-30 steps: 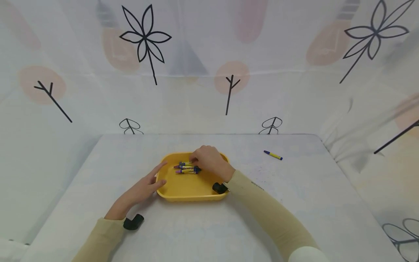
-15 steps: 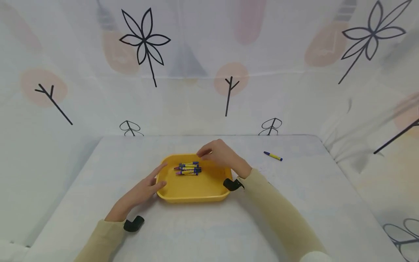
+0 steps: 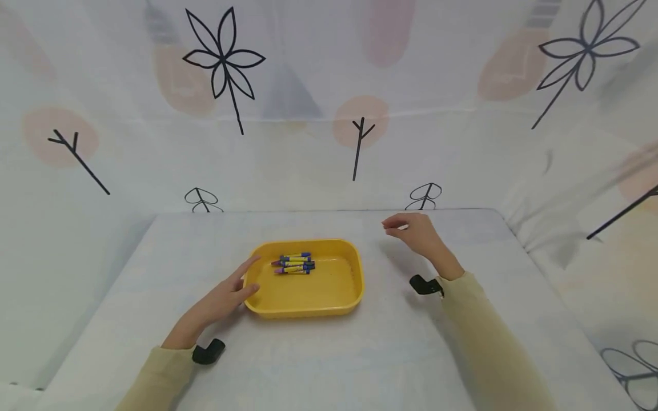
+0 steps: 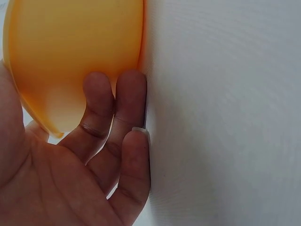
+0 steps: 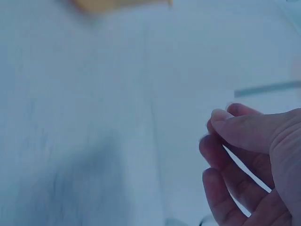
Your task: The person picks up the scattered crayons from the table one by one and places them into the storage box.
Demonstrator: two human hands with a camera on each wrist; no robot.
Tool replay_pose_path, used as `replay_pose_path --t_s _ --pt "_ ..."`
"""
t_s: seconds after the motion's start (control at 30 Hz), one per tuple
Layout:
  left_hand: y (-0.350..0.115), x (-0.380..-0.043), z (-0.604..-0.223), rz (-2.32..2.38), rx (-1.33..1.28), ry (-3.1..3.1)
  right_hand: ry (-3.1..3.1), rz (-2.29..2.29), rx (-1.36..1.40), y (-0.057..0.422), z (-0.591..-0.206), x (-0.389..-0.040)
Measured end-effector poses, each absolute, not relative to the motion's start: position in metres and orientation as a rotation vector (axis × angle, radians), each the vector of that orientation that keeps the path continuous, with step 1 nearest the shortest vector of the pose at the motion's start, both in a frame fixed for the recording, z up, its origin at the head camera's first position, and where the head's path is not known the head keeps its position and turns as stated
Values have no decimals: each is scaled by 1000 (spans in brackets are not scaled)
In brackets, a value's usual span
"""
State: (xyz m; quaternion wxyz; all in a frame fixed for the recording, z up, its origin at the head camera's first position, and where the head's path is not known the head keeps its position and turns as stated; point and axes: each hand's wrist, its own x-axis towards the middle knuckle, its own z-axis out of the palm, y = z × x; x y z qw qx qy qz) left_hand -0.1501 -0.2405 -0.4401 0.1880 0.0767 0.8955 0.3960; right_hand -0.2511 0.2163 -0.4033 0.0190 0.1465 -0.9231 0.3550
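Observation:
My left hand (image 3: 224, 298) grips the left end of a yellow tray (image 3: 303, 299). In the left wrist view, curved fingers (image 4: 130, 99) lie against the tray's outer wall (image 4: 80, 37), while the head view has the thumb over the rim. Several crayons (image 3: 295, 264) with yellow-and-blue wrappers lie side by side in the tray's back left part. Off to the right of the tray, my right hand (image 3: 416, 233) hovers above the table with loosely bent fingers. Its thumb tip is close to the index finger in the right wrist view, and nothing shows between them.
A white-covered table (image 3: 319, 365) spreads around the tray. Behind it hangs a pale cloth (image 3: 303, 171) printed with dark plant outlines. Each wrist carries a small black camera piece, the left one (image 3: 208, 351) low over the table.
My right hand has moved from above the crayons, out of the tray and to the right. It now covers the spot where a lone crayon was visible. My left hand stays at the tray.

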Motion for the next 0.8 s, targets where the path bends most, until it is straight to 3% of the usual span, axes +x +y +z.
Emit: replay_pose_path --t_s 0.37,0.8 --pt "-237 -151 -439 1104 209 2520 -2988 998 51 319 -445 -235" --pt "-239 -149 -439 1107 196 2515 -3040 1064 30 336 -458 -238"
